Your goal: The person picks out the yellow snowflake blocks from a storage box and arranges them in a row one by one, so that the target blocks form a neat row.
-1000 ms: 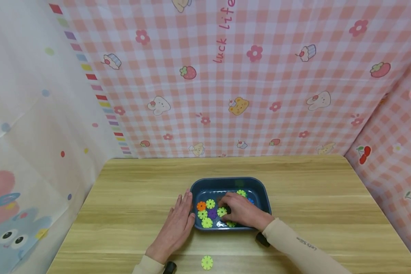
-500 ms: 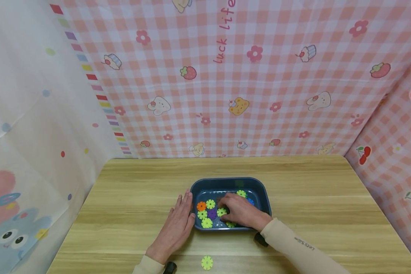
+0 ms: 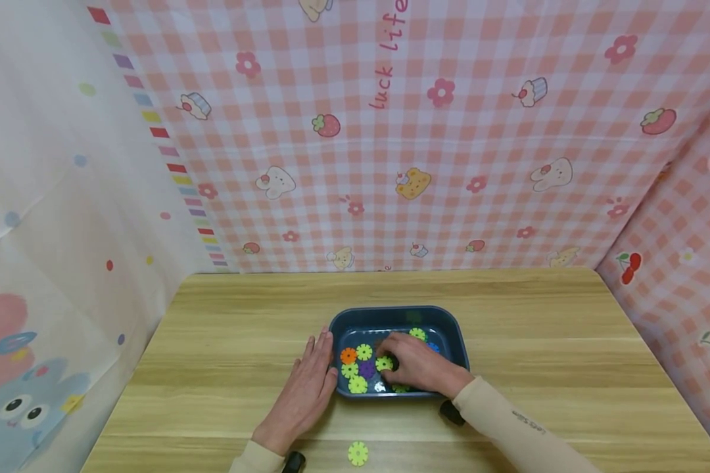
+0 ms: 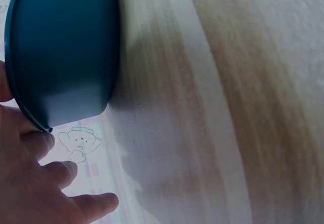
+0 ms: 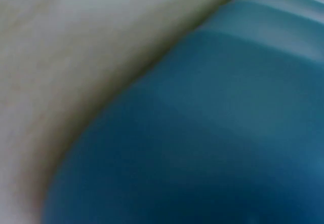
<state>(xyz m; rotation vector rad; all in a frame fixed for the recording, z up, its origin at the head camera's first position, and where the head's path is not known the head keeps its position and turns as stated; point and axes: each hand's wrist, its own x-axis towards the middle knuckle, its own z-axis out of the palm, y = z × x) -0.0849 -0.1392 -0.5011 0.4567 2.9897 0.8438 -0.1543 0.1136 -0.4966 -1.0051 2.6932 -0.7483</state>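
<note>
In the head view, a dark blue tray (image 3: 414, 316) holds several snowflake discs: orange (image 3: 348, 355), purple (image 3: 367, 369), blue (image 3: 433, 347) and several yellow-green ones. My right hand (image 3: 421, 363) reaches over the tray's near right side, fingers curled down. Its thumb and forefinger pinch a yellow-green snowflake disc (image 3: 384, 363); the other fingertips are hidden. My left hand (image 3: 305, 387) rests with straight fingers against the tray's left wall. The left wrist view shows its fingers along the tray's outer side (image 4: 66, 46). Only the blurred tray wall (image 5: 202, 133) fills the right wrist view.
A single yellow-green snowflake disc (image 3: 357, 453) lies on the wooden table (image 3: 242, 315) near its front edge, between my forearms. A pink checked cloth (image 3: 355, 164) hangs behind the table, and further cloths hang at both sides.
The yellow-green disc at my right thumb and forefinger has shifted very slightly away from me. Both hands and the tray otherwise stay nearly still.
</note>
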